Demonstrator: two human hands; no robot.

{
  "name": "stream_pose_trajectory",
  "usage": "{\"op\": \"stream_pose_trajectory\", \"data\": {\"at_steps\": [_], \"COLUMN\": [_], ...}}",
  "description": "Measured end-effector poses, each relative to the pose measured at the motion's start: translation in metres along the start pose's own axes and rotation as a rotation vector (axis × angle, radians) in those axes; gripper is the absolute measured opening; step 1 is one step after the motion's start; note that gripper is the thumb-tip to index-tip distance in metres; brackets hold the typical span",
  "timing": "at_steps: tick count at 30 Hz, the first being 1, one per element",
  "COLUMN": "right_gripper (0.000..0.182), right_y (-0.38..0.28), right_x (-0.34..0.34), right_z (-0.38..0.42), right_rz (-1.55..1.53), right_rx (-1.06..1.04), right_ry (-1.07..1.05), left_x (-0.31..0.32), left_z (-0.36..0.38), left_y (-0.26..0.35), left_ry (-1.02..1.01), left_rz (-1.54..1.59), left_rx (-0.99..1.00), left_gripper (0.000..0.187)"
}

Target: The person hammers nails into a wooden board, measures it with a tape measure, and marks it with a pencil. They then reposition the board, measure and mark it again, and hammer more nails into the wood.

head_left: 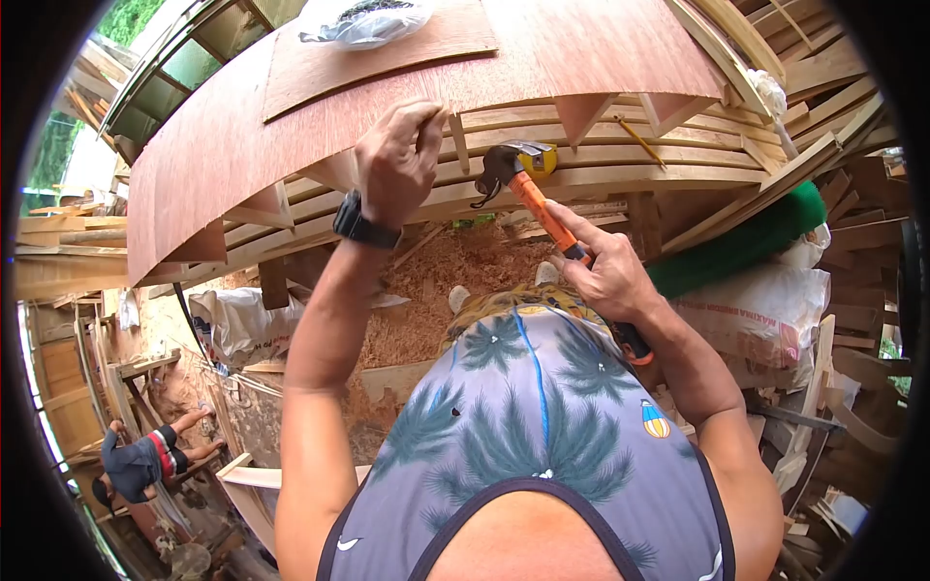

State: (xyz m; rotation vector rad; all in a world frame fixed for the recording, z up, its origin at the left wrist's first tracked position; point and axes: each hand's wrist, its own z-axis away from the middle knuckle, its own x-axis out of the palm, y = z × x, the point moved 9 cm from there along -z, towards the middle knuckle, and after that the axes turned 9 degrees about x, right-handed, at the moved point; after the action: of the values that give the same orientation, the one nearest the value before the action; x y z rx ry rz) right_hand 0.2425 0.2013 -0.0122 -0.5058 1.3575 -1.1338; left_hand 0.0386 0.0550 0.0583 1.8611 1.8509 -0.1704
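My left hand (399, 160), with a black watch (363, 223) on its wrist, is closed in a pinch at the edge of a reddish plywood sheet (232, 155); anything between the fingertips is too small to make out. My right hand (610, 269) grips the orange handle of a claw hammer (542, 213). The hammer's dark head lies over the wooden strips (610, 174), beside a yellow tape measure (538, 158). To the right, a yellow pencil (639, 140) rests on the strips.
A smaller board (378, 68) and a plastic bag (363, 24) lie on the plywood. Wood shavings (504, 261) cover the ground below. White sacks (746, 310) and a green roll (736, 242) are at right. Another person (140, 465) is at far left, beside lumber.
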Motion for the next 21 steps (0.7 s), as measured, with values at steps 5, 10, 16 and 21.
{"op": "stream_pose_trajectory", "data": {"at_steps": [5,10,16,21], "right_gripper": [0.068,0.066,0.067,0.063], "right_y": [0.01,0.005,0.002,-0.002], "right_x": [0.0,-0.013,-0.008,-0.01], "right_z": [-0.002,-0.012,-0.014,-0.013], "right_rz": [-0.159,-0.193,-0.267,-0.264], "right_rx": [0.091,0.113,0.099,0.067], "right_ry": [-0.036,0.069,0.082,0.127], "left_x": [0.013,0.03,0.039,0.039], "left_z": [0.045,0.055,0.062,0.061], "left_y": [-0.015,-0.023,-0.032,-0.031], "left_ry": [-0.073,-0.062,0.14,0.196], "left_rz": [0.229,0.215,0.274,0.158], "left_rx": [-0.459,-0.541,-0.626,-0.532], "left_gripper": [0.009,0.014,0.016,0.014]}}
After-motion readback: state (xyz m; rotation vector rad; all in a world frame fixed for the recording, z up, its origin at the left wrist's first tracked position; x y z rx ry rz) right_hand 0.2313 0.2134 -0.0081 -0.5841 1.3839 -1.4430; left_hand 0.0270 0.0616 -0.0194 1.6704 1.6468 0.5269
